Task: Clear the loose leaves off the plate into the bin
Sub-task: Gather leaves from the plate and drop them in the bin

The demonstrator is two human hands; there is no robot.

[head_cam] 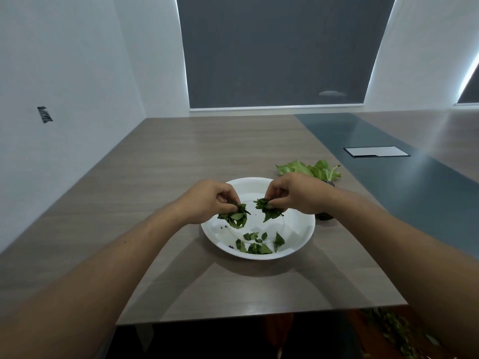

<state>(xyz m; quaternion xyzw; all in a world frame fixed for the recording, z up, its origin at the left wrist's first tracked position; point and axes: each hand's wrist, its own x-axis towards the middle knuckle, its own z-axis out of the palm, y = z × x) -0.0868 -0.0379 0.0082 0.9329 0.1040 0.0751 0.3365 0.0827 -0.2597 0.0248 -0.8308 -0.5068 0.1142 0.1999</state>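
Note:
A white plate [298, 229] sits on the wooden table in front of me. My left hand [207, 199] pinches a clump of dark green torn leaves [234, 217] just over the plate's left side. My right hand [295, 194] pinches a second clump of leaves [268, 209] over the plate's middle. Several loose leaf pieces [259, 243] still lie on the plate's near part. No bin shows clearly; some green leaves [396, 330] lie below the table's near right edge.
A bunch of light green whole leaves [308, 168] lies on the table behind the plate to the right. A dark object [325, 216] is partly hidden behind my right wrist. A flat socket panel [375, 151] is set into the dark strip farther right.

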